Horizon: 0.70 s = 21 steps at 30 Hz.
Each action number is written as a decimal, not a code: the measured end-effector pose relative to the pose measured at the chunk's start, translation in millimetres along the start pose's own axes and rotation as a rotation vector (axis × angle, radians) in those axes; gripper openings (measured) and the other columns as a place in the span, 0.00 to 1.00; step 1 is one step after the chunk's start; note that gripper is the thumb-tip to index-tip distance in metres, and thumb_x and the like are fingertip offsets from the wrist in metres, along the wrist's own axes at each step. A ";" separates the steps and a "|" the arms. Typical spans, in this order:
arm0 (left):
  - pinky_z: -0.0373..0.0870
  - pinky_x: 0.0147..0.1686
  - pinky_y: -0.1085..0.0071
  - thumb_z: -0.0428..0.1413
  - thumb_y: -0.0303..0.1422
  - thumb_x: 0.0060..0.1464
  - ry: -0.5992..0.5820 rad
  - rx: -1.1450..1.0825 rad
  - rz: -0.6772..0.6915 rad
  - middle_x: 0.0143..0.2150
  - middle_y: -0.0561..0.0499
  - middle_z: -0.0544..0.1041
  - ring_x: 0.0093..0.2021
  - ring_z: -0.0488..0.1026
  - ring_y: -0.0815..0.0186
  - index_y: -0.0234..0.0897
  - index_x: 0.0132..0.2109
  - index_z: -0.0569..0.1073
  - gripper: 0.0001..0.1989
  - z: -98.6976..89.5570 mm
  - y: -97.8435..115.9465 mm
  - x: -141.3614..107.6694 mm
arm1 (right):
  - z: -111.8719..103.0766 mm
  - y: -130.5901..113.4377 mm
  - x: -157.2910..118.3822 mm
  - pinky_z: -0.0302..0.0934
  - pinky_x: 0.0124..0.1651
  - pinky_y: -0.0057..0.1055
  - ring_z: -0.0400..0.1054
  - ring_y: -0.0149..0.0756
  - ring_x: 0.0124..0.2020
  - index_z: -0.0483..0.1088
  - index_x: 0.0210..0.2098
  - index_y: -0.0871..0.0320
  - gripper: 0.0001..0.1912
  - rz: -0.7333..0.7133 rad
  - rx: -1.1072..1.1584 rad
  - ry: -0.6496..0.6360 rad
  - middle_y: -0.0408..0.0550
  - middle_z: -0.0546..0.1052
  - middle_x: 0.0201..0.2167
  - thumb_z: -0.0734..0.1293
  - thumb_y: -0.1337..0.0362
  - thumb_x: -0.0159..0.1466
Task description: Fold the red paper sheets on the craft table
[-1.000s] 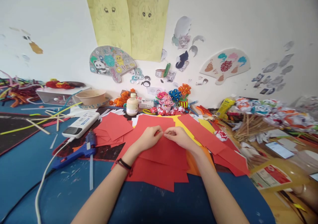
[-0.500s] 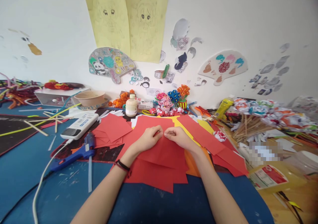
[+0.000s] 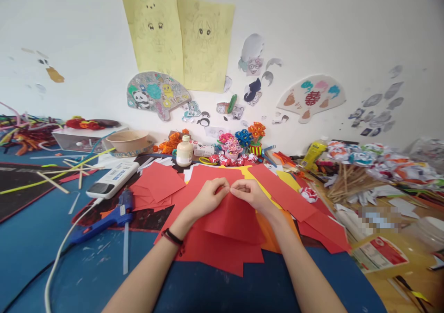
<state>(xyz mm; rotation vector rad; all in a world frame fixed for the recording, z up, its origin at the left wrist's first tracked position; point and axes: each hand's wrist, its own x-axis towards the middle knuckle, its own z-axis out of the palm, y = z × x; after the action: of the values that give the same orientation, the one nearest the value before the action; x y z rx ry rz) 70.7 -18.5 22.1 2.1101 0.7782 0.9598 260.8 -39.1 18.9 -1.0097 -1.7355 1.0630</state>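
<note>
A sheet of red paper (image 3: 231,218) hangs tilted between my two hands, its near edge raised a little and a faint crease running down its middle. My left hand (image 3: 214,195) pinches its top edge between thumb and fingers. Close beside it, nearly touching, my right hand (image 3: 248,194) pinches the same edge. Beneath lie more red sheets (image 3: 222,253), fanned out over the blue table (image 3: 201,287). An orange sheet (image 3: 272,234) shows under my right forearm.
Left of the papers lie a blue glue gun (image 3: 118,214), a white power strip (image 3: 113,179) and small red squares (image 3: 161,183). A glue bottle (image 3: 184,152) stands behind. Red strips (image 3: 282,192) and a yellow-liquid container (image 3: 385,255) are at the right.
The red sheet between my hands has lifted and now tilts, with its crease showing more. Both hands stay pinched together at its top edge. The camera view has shifted slightly.
</note>
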 end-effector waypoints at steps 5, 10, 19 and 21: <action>0.62 0.36 0.73 0.46 0.34 0.61 0.048 -0.009 0.031 0.31 0.52 0.70 0.33 0.66 0.67 0.37 0.32 0.65 0.10 1.6 6.4 -0.7 | 3.3 -3.5 -1.1 0.59 0.35 0.28 0.68 0.34 0.31 0.75 0.31 0.58 0.12 -0.014 0.051 0.051 0.44 0.76 0.29 0.69 0.55 0.60; 0.62 0.37 0.73 0.47 0.35 0.61 0.119 0.014 0.047 0.31 0.52 0.70 0.33 0.66 0.67 0.37 0.32 0.65 0.10 4.6 9.2 -0.5 | 4.7 -3.1 0.0 0.60 0.36 0.29 0.69 0.35 0.32 0.74 0.32 0.58 0.12 -0.061 0.043 0.077 0.45 0.76 0.30 0.68 0.55 0.61; 0.63 0.37 0.72 0.50 0.37 0.59 0.047 0.291 -0.213 0.36 0.48 0.77 0.37 0.72 0.63 0.36 0.35 0.72 0.11 -4.4 -21.1 2.1 | -1.0 16.1 4.3 0.58 0.44 0.34 0.70 0.39 0.38 0.73 0.32 0.56 0.08 -0.130 -0.674 0.307 0.47 0.78 0.34 0.63 0.63 0.64; 0.63 0.36 0.71 0.53 0.39 0.56 0.052 0.439 -0.314 0.35 0.47 0.78 0.37 0.73 0.62 0.36 0.34 0.73 0.11 -7.8 -33.7 2.5 | 0.0 26.8 7.5 0.56 0.46 0.36 0.68 0.41 0.41 0.72 0.31 0.56 0.07 -0.118 -0.883 0.360 0.48 0.78 0.35 0.63 0.64 0.64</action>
<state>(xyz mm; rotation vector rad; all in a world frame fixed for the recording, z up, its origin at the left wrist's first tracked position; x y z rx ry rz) 57.9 5.7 0.9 2.2329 1.4038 0.7226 263.8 -23.8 -4.1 -1.4804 -1.9318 -0.0297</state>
